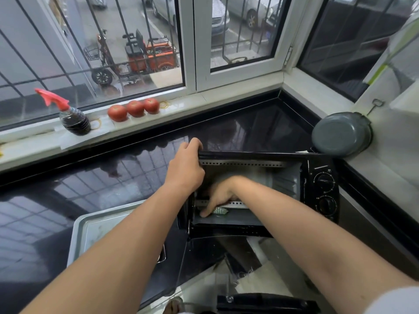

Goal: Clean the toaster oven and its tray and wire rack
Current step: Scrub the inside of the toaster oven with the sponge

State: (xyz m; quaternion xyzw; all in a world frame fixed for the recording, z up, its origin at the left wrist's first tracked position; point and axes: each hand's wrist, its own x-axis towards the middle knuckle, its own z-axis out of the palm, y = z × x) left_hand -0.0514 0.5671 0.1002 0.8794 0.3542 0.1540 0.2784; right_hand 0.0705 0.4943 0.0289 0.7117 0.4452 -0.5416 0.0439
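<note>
A black toaster oven (322, 184) stands on the dark counter with its glass door (204, 254) folded down toward me. My left hand (186, 168) grips the oven's top left front corner. My right hand (218, 196) reaches inside the cavity and presses a green scouring pad (219, 210) onto the oven floor near the left wall. A metal baking tray (90, 232) lies on the counter left of the oven, partly under my left forearm. No wire rack is in sight.
On the window sill stand a red-nozzled spray bottle (72, 116) of dark liquid and three tomatoes (133, 108). A grey pan (341, 134) leans in the right corner behind the oven. The glossy black counter (90, 177) stretches left.
</note>
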